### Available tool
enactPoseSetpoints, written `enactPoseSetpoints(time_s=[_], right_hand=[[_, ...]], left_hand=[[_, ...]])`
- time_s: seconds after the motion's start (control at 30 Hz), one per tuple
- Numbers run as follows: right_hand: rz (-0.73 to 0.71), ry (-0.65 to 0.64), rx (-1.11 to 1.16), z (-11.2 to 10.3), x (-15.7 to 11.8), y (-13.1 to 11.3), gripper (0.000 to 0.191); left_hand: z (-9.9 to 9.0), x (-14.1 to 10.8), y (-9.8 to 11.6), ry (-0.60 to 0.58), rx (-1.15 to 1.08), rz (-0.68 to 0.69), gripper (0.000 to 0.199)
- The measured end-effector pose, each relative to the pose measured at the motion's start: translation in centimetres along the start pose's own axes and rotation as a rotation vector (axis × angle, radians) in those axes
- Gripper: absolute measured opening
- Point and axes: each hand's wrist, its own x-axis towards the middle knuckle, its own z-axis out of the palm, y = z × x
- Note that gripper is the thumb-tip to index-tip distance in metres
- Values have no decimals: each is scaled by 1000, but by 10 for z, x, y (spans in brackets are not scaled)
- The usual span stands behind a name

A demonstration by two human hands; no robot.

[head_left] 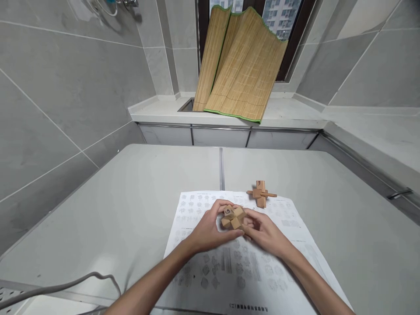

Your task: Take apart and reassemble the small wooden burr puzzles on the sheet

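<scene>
Between my two hands is a light wooden burr puzzle (233, 217), several interlocked blocks with a dark mark on one face. My left hand (210, 227) curves around its left side, with the thumb along the near side and the fingers at the back. On the right, my right hand (262, 229) pinches its edge with bent fingers; some fingertips are hidden. Below lies a large printed sheet (226, 284) covered with small puzzle drawings and text. A second, redder wooden puzzle (260, 194), cross-shaped with a thin bar through it, rests at the sheet's far edge.
The pale table (131, 201) has a seam down its middle. A grey cable (65, 285) runs along the near left. Beyond the table, a folded bamboo mat (243, 65) leans on a white ledge (288, 111) before the window. Grey tiled walls stand on both sides.
</scene>
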Motion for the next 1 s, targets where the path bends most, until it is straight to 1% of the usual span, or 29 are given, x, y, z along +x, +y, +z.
enactPoseSetpoints(time_s=[0.07, 0.1, 0.13, 0.23, 0.27, 0.3, 0.43, 0.6, 0.77, 0.87, 1.0], right_hand=[[-54, 137, -61, 1, 2, 1, 31], [-61, 160, -60, 1, 3, 1, 31], [-49, 139, -33, 1, 3, 0, 31], [26, -27, 84, -4, 2, -1, 33], [37, -57, 107, -5, 1, -2, 35], [40, -61, 118, -6, 1, -2, 36], [45, 5, 96, -5, 1, 1, 37], [-16, 104, 60, -3, 1, 1, 25], [-52, 145, 27, -3, 0, -3, 24], [-64, 168, 18, -2, 0, -5, 18], [-66, 155, 36, -3, 0, -6, 13]], left_hand=[[0, 1, -2, 60, 16, -1, 60], [0, 2, -3, 82, 20, 0, 59], [0, 3, -3, 93, 23, 1, 58], [0, 3, -4, 92, 15, 15, 54], [0, 2, -4, 89, 10, 24, 54], [0, 2, -4, 87, 5, 32, 54], [0, 1, -1, 89, 9, 79, 56], [-2, 3, 2, 106, 91, 134, 61], [-4, 3, 1, 96, 140, 157, 63], [-5, 3, 1, 89, 162, 168, 64], [-5, 2, 3, 70, 155, 182, 66]])
